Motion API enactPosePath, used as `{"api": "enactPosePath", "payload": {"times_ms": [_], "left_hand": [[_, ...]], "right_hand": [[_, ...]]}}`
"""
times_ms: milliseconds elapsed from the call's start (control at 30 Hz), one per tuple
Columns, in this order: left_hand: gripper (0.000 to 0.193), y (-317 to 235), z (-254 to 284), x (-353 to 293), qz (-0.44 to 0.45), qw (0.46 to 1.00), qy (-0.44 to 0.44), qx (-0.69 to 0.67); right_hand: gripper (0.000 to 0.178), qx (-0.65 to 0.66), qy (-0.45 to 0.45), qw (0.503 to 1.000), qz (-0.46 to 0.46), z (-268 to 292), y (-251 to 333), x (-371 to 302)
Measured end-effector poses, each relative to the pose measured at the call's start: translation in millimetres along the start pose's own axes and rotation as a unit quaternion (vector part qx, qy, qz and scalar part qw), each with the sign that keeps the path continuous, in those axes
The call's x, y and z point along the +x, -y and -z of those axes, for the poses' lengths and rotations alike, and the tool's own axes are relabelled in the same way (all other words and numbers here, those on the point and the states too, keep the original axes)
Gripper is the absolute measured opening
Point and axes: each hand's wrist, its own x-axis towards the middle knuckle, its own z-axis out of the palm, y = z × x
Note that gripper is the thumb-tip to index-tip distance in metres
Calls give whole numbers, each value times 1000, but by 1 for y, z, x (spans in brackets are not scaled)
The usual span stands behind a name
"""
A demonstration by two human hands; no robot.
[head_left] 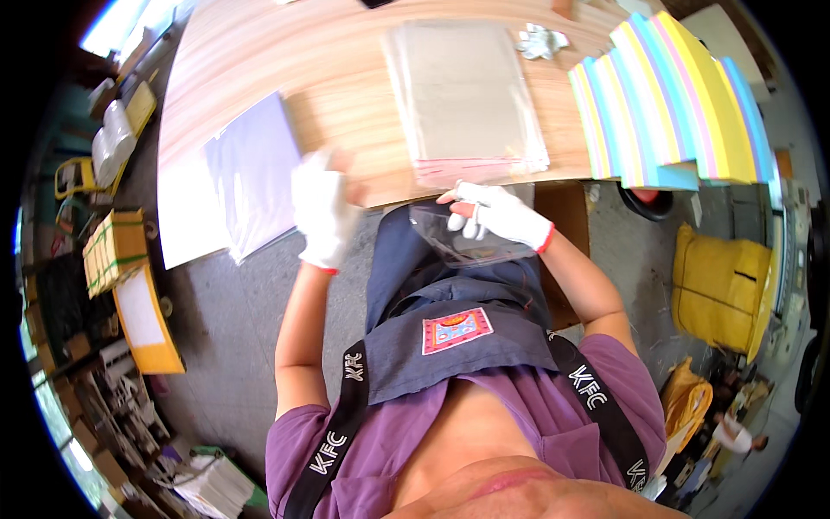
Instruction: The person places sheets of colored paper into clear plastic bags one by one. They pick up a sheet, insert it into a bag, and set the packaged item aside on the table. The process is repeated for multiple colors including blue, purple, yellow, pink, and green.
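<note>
My left hand [327, 212], in a white glove with bare fingertips, is just right of a purple pack [255, 169] in a shiny clear sleeve at the table's left. Motion smears its fingers, so I cannot tell whether they touch the pack. At the table's near edge, my right hand [497, 216], gloved the same way, has its fingers closed on a clear plastic bag [471, 251] that hangs over my lap. Beyond it lies a thick stack of clear plastic bags [467, 91] with reddish edges.
Tall stacks of pastel paper [674, 104] stand at the table's right. A crumpled white glove [542, 41] lies at the far side of the wooden table [337, 52]. A yellow sack [722, 290] is on the floor to the right; a strapped bundle [117, 251] stands left.
</note>
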Motion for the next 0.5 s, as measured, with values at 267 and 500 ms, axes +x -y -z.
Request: {"api": "enactPosePath", "payload": {"times_ms": [267,500], "left_hand": [[61,-100,-151,49,-116,959,253,51],[59,-91,-194,110,-56,973,209,74]], "right_hand": [[31,-195,-291,934,65,89,17,-143],[30,-604,-566,556,-74,208,76,-277]]}}
